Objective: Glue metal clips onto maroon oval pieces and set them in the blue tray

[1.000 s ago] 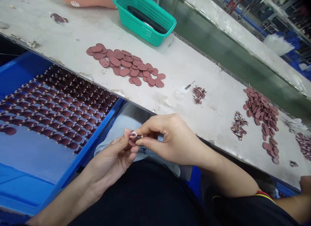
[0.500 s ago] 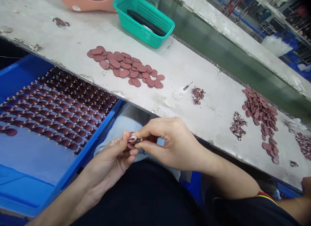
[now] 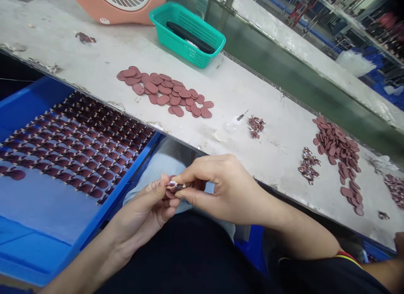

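Note:
A small maroon oval piece with a pale, shiny fitting (image 3: pixel 175 187) is pinched between the fingertips of both hands, partly hidden by them. My left hand (image 3: pixel 142 214) holds it from the lower left with thumb and fingers. My right hand (image 3: pixel 221 188) grips it from the right between thumb and forefinger. Behind them, on the worn white table (image 3: pixel 268 92), lie a heap of flat maroon ovals (image 3: pixel 166 92) and a longer heap of them (image 3: pixel 336 148). Small clusters of assembled pieces (image 3: pixel 256 126) (image 3: pixel 308 165) lie nearby.
A blue tray (image 3: pixel 41 205) with rows of maroon pieces stands to the left, below the table edge. A green basket (image 3: pixel 187 35) holds a black item. An orange fan (image 3: pixel 118 7) is behind it. A co-worker's hand (image 3: pixel 399 243) shows at the right edge.
The whole view has tilted slightly, shifting the table items lower in the picture. Both hands still pinch the small piece, with only a slight shift in their fingers.

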The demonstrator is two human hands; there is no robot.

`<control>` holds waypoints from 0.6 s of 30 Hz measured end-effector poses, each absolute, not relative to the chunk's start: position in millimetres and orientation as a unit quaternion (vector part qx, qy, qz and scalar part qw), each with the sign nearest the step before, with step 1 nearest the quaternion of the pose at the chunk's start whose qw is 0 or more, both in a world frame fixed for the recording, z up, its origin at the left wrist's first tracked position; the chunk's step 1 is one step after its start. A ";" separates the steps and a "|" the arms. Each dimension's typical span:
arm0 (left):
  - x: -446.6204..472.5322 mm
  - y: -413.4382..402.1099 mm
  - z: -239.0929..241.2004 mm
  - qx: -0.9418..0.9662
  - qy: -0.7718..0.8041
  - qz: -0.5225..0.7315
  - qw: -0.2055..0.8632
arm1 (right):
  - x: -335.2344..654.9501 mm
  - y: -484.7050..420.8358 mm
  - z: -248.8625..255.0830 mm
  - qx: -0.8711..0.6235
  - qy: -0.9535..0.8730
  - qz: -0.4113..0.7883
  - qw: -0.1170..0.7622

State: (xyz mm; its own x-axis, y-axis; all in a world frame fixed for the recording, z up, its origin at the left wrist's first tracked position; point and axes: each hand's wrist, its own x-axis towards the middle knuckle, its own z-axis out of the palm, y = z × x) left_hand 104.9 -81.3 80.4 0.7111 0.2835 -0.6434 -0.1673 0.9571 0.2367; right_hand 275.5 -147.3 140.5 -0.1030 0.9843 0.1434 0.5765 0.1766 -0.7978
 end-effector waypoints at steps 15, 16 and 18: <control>98.3 -79.0 70.8 -0.045 0.151 0.053 0.986 | 274.1 -176.4 150.1 -0.627 -0.630 0.179 0.421; 98.0 -79.6 70.8 -0.048 0.141 0.054 0.987 | 273.5 -177.5 148.5 -0.629 -0.628 0.180 0.422; 97.9 -80.9 69.7 -0.051 0.117 0.056 0.990 | 272.2 -178.5 145.5 -0.628 -0.627 0.179 0.425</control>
